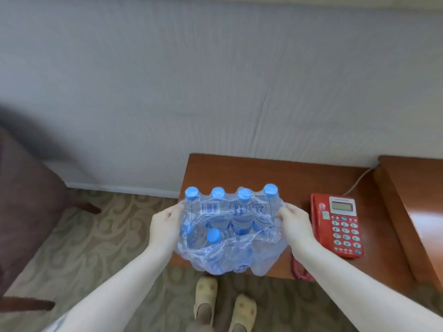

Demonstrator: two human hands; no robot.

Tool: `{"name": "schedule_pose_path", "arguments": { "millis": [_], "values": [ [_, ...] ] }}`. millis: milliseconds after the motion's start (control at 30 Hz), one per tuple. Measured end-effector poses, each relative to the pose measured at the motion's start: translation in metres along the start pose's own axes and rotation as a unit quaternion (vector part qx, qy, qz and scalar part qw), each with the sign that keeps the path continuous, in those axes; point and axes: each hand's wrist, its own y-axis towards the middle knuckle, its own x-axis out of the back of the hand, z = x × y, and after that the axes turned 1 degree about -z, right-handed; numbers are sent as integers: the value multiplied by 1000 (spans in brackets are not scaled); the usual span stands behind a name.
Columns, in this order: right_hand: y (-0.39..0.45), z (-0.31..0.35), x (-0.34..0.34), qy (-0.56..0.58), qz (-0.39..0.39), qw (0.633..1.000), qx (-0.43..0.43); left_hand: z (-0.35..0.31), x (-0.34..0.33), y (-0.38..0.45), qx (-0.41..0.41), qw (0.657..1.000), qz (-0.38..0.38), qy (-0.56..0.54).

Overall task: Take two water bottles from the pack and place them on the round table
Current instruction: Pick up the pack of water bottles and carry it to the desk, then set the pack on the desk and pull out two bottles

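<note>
While both hands grasp the shrink-wrapped water bottle pack (230, 231) w/ left hand (165, 226) & right hand (296, 224), steady it on the table (299, 178), then pull 1 loose bottle (214, 237) thru the torn wrap.

Soft even daylight (edges warped)

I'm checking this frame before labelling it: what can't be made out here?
- Bottle count in the pack: head view, crumpled wrap hides the near row.
- Round table: out of frame; only a rectangular wooden table shows.
- Left hand and right hand grip: fingers partly hidden behind the plastic.
- Red telephone display: too small to read.
- Dark chair: blurred, cut by the left edge.
</note>
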Motion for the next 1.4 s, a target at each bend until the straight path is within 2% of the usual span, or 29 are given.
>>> {"name": "schedule_pose_path", "arguments": {
  "millis": [233, 533, 700, 833, 967, 1033, 1133, 1200, 1300, 1400],
  "values": [
    [65, 13, -30, -12, -14, 1000, -3, -3, -28, 79, 12, 999, 47, 11],
    [90, 7, -43, 1, -51, 999, -5, 4, -33, 124, -35, 992, 104, 58],
    [86, -9, -37, -27, 3, 999, -26, 8, -29, 125, 8, 992, 113, 59],
    [85, -12, -36, -41, 3, 999, -34, 6, -26, 128, 24, 989, 135, 61],
    [88, -12, -37, -63, 7, 997, -45, 3, -17, 138, 72, 978, 193, 35],
    [90, -13, -37, -80, 13, 995, -52, 5, -17, 140, 54, 978, 188, 74],
    [89, -11, -40, -77, 19, 995, -64, 4, -26, 141, -9, 968, 135, 213],
    [87, -9, -41, -65, 11, 995, -72, -2, -31, 140, -6, 962, 125, 243],
    [83, -8, -42, -65, 4, 994, -87, -5, -29, 142, 53, 970, 125, 200],
    [79, -10, -43, -67, 0, 992, -104, 1, -19, 139, 147, 975, 154, 64]
  ]
}}
